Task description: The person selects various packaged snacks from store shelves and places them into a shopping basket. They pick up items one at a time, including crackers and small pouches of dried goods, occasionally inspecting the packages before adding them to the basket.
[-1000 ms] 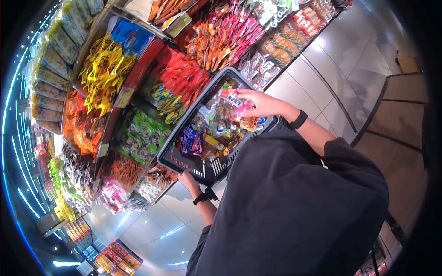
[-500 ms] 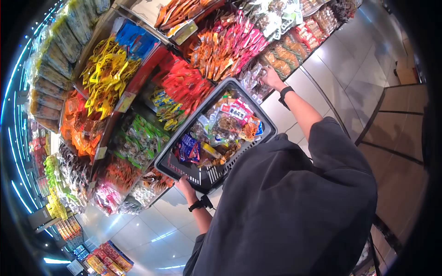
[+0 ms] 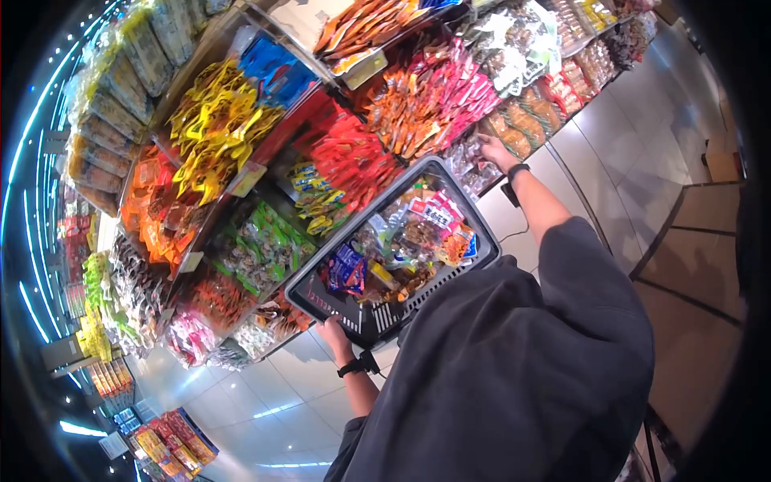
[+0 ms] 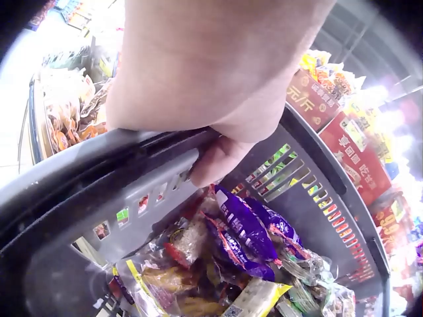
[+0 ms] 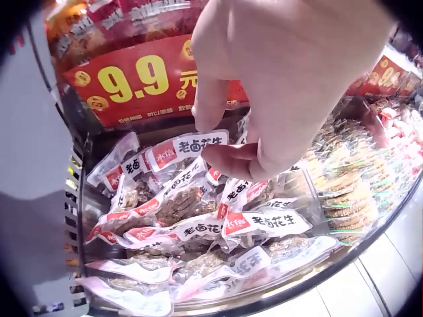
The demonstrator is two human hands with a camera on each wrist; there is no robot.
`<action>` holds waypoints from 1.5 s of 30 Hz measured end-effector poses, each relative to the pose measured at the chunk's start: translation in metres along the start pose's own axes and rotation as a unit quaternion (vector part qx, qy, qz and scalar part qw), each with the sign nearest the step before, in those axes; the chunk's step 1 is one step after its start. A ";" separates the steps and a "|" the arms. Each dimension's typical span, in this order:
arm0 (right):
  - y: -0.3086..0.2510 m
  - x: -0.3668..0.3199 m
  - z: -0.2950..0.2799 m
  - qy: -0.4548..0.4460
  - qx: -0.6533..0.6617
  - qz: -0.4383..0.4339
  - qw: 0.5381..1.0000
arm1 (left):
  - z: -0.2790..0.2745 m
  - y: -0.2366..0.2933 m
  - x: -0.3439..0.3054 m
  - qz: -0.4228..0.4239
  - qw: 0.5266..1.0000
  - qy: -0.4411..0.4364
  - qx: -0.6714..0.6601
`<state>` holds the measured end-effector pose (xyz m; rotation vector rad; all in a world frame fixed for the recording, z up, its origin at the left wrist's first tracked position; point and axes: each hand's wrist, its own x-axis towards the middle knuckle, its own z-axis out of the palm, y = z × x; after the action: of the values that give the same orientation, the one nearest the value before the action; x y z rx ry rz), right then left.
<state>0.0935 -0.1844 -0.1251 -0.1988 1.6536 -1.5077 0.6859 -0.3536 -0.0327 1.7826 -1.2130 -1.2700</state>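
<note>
My left hand [image 3: 333, 337] grips the near end rim of a grey plastic shopping basket [image 3: 434, 164]; in the left wrist view the thumb hooks over the rim. Inside lie purple packets [image 4: 244, 231], a white-and-yellow packet [image 4: 258, 298], and a pink-and-white labelled packet [image 3: 434, 212] near the far end. My right hand [image 5: 277, 79] hovers over a bin of clear peanut packets [image 5: 258, 224] with white and red labels. Its thumb and forefinger stand apart, fingertips right at the upper packets, with nothing between them.
A red price card [image 5: 142, 79] marked 9.9 stands behind the peanut bin. Round biscuits in clear wrap [image 5: 350, 198] fill the neighbouring bin. Shelves of red packets [image 3: 353, 153] and green packets [image 3: 265, 245] line the basket's far side. Tiled floor [image 3: 594, 153] lies beyond the bins.
My right hand has left the basket, where it held a labelled packet, and moved across to the peanut bin. That packet now lies in the basket. My left hand keeps its grip.
</note>
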 end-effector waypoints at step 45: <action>-0.010 -0.052 0.020 0.057 -0.254 -0.095 0.961 | -0.001 -0.002 0.002 -0.018 0.999 -0.025 -0.020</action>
<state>0.1351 -0.1686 -0.0896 -0.5713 2.1466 -1.2161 0.6881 -0.3545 -0.0351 1.7606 -1.1794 -1.3565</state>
